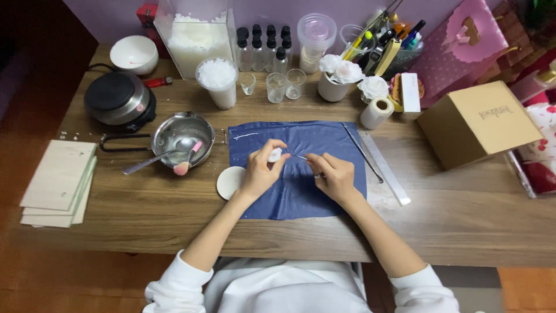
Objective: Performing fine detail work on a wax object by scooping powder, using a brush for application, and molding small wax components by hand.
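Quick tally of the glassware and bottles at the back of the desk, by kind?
Black-capped small bottles: 7
Small clear glass cups: 3
Plastic cup of white flakes: 1
Total: 11

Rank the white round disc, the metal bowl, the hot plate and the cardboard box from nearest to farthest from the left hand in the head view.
From the left hand:
1. White round disc, on the table just beside the hand, at the blue cloth's edge.
2. Metal bowl, further out on the same side.
3. Hot plate, beyond the bowl toward the back corner.
4. Cardboard box, far across on the other side.
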